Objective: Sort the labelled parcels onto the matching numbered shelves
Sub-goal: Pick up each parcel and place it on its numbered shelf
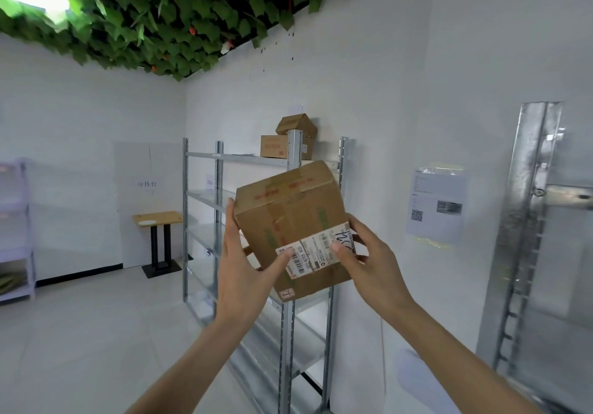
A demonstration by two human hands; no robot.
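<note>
- Both our hands grip the parcel (290, 224), held up tilted in front of the metal shelf rack (285, 323): left hand (239, 266) wrapping its left side, right hand (369, 259) thumb on the shipping label (316, 248).
- Far back, two boxes (282, 144) sit on the rack's top shelf.

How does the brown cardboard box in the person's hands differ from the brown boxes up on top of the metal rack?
The held brown cardboard box is tilted, gripped by the left hand and right hand, with a white label showing. The two brown boxes on the metal rack's top shelf rest untouched, stacked, and appear farther away. All are taped cardboard.
</note>
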